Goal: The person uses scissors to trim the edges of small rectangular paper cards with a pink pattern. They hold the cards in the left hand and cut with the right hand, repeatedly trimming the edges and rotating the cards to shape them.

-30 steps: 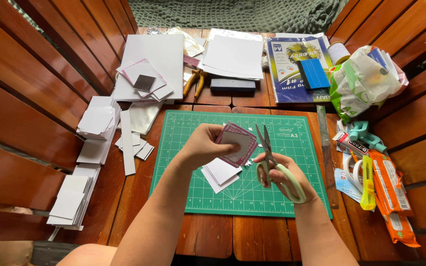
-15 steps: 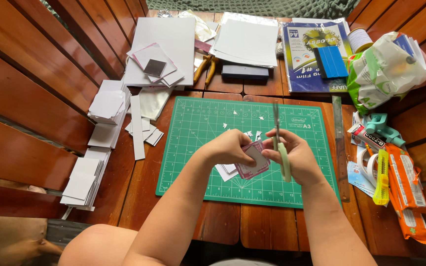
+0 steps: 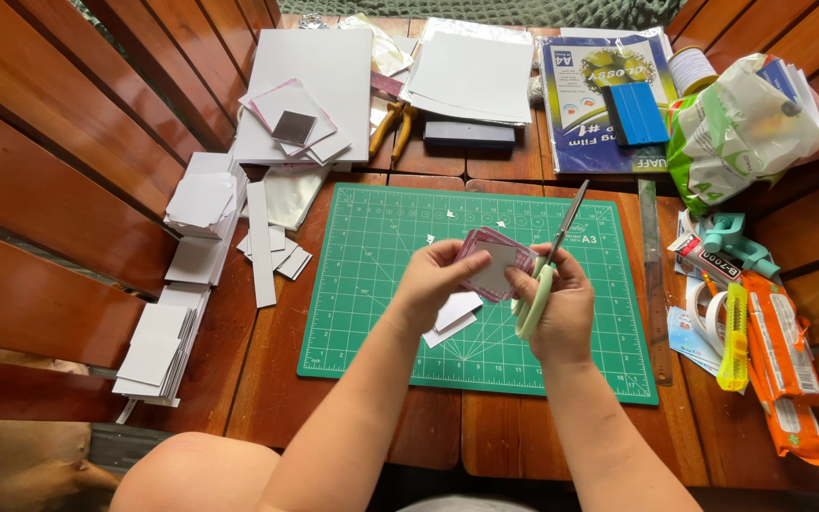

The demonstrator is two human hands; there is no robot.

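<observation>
While the left hand (image 3: 433,275) is pinching a small square card with a pink patterned border and grey centre (image 3: 492,263) by its left edge, the right hand (image 3: 554,305) is gripping a pair of scissors with pale green plastic handles (image 3: 547,270), fingers curled closed through the loops and the blades pointing up toward the upper right of the frame. Both hands are hovering above the middle of a green gridded cutting mat (image 3: 362,284), the card sitting between them and touching the scissors near the pivot. Loose white paper offcuts (image 3: 452,316) are lying on the mat just below the left hand. Open mat is showing to the left of the hands and along the lower edge, while the right edge is bordered by a long metal ruler (image 3: 653,275). Stacks of white square cards (image 3: 196,204) are crowding the left of the frame beside the slatted wooden bench back (image 3: 59,171). White paper sheets (image 3: 471,71) and a blue squeegee (image 3: 635,114) are lying along the upper edge, and a yellow utility knife (image 3: 734,337) with orange packets (image 3: 779,356) is filling the right side.
</observation>
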